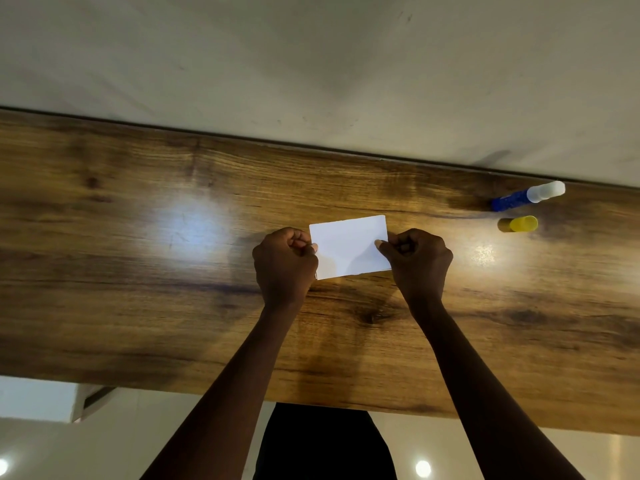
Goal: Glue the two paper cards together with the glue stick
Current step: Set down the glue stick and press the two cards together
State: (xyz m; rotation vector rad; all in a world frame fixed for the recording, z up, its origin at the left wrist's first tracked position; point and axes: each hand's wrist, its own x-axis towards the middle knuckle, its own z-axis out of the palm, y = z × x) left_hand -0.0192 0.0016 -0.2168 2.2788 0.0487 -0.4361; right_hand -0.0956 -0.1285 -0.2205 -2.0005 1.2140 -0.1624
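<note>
The white rectangular paper card [348,245] sits at the middle of the brown wood-grain table top [138,271], its long axis running from 9 to 3 o'clock with the right end tipped slightly toward the far edge. Each short end is pinched narrowly. The left hand [284,263] holds the 9 o'clock edge between thumb and curled fingers, and the right hand [417,261] holds the 3 o'clock edge the same way. Only one white face shows, so I cannot tell whether a second card lies squarely under it, nor whether the paper rests on the wood or hangs just above it. The blue glue stick with a white end [528,196] lies on its side well apart from the card, between 2 and 3 o'clock from it and close to the pale wall [311,64]. Its length points roughly from 8 to 2 o'clock. Just at its 6 o'clock lies a short yellow cylinder [517,224], perhaps a cap. The right hand is plainly the nearer one to both. Nothing stands between that hand and the stick. Any reach for it would likely mean letting go of the 3 o'clock edge while the left hand steadies the paper.
</note>
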